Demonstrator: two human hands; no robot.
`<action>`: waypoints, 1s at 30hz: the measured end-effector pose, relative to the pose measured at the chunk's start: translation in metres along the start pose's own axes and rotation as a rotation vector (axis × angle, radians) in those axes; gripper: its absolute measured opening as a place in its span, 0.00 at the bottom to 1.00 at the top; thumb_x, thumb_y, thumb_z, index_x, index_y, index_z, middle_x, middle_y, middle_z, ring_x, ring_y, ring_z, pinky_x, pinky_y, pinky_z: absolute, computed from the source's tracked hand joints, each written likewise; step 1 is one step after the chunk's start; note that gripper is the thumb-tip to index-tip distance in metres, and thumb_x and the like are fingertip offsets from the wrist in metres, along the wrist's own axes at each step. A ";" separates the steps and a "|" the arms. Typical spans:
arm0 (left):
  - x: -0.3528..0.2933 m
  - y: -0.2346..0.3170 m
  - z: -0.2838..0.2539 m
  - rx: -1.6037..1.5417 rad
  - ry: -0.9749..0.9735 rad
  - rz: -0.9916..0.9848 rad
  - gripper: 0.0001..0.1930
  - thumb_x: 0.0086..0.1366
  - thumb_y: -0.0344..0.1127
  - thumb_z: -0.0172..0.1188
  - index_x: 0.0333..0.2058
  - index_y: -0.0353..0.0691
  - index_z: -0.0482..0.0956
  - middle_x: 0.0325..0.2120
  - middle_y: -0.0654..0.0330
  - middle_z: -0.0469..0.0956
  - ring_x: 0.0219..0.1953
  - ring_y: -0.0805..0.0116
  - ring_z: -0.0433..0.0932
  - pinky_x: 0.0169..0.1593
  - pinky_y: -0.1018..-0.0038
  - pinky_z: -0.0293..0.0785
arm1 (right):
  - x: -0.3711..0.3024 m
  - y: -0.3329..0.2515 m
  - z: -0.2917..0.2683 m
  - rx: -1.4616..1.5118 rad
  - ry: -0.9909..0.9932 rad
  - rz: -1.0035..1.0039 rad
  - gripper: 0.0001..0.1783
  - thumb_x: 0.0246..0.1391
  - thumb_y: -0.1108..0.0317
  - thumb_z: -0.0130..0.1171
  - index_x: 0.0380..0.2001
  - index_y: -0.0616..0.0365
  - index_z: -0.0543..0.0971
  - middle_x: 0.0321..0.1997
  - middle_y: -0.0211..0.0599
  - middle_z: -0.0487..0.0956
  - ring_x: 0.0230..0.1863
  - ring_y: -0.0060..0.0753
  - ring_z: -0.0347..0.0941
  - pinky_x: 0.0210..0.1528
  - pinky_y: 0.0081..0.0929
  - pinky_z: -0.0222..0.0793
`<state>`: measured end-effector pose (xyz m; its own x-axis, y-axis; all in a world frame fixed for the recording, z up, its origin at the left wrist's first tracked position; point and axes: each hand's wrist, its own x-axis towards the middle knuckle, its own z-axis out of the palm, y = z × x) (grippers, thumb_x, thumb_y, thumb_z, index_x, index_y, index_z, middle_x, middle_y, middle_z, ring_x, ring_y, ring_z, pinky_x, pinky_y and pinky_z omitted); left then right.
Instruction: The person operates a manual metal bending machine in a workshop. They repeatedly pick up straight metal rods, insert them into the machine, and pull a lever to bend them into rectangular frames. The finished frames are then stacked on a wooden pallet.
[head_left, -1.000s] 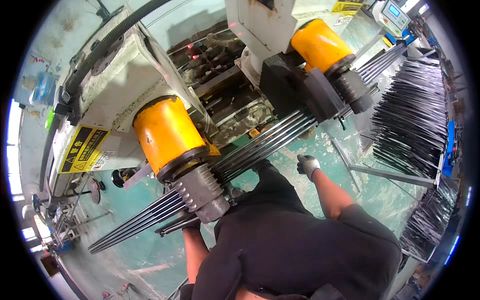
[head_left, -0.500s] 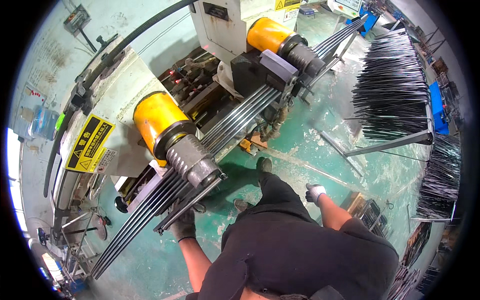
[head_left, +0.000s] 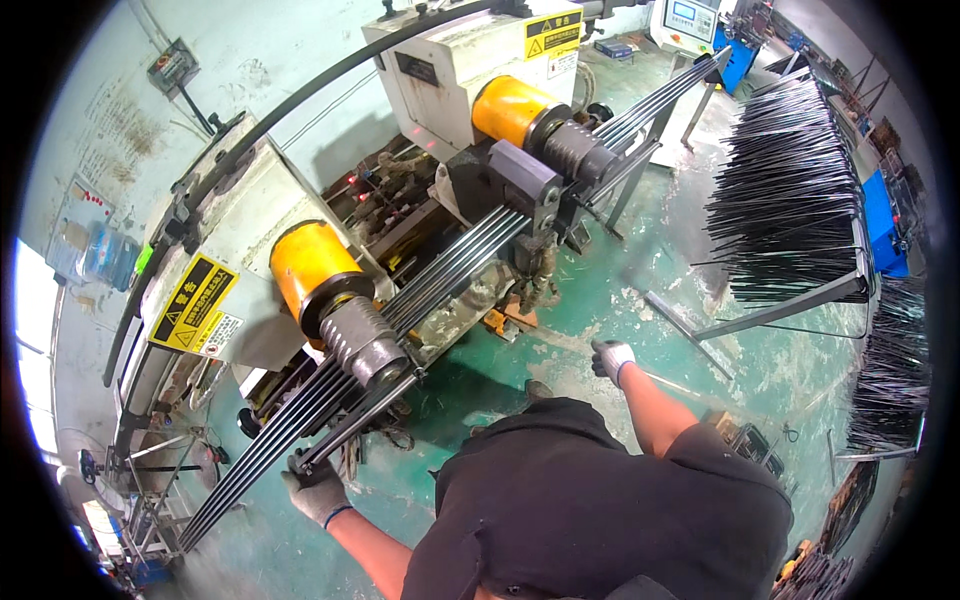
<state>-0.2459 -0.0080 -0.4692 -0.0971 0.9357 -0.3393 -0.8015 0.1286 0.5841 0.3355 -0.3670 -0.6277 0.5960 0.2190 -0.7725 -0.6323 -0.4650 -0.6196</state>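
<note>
My left hand (head_left: 318, 492), in a pale work glove, is at the lower end of a dark metal bar (head_left: 350, 425) in front of the machine. Its fingers appear closed round that end, partly hidden by it. Beside the bar, several long metal rods (head_left: 262, 446) lie slanting along the machine, passing behind a ridged grey roller (head_left: 362, 342) on a yellow cylinder (head_left: 312, 268). My right hand (head_left: 612, 362), also gloved, hangs over the floor away from the machine. Its dark-tipped fingers are loosely bent and partly apart, with nothing visible in them.
A second yellow cylinder (head_left: 515, 108) with a roller stands farther along the rods, past a grey block (head_left: 525, 172). To the right, a rack holds a large pile of thin dark rods (head_left: 785, 185). A metal leg (head_left: 690, 335) lies low over the green floor (head_left: 560, 350).
My left hand has moved down and left to the bar's lower end. My right hand has swung forward and slightly left. The view has shifted as my body leans toward the machine.
</note>
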 end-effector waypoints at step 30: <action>-0.109 0.147 0.404 0.697 -0.061 0.730 0.24 0.76 0.46 0.57 0.59 0.31 0.80 0.54 0.51 0.81 0.59 0.60 0.79 0.63 0.66 0.74 | -0.184 -0.556 -0.106 -0.079 0.768 -1.424 0.33 0.58 0.42 0.65 0.53 0.61 0.85 0.52 0.52 0.86 0.55 0.47 0.83 0.61 0.36 0.74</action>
<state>-0.1146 0.0412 -0.0483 -0.3803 0.8749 0.3000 -0.0331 -0.3370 0.9409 0.6302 -0.2400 -0.1257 0.7549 0.0418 0.6546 0.6314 -0.3166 -0.7079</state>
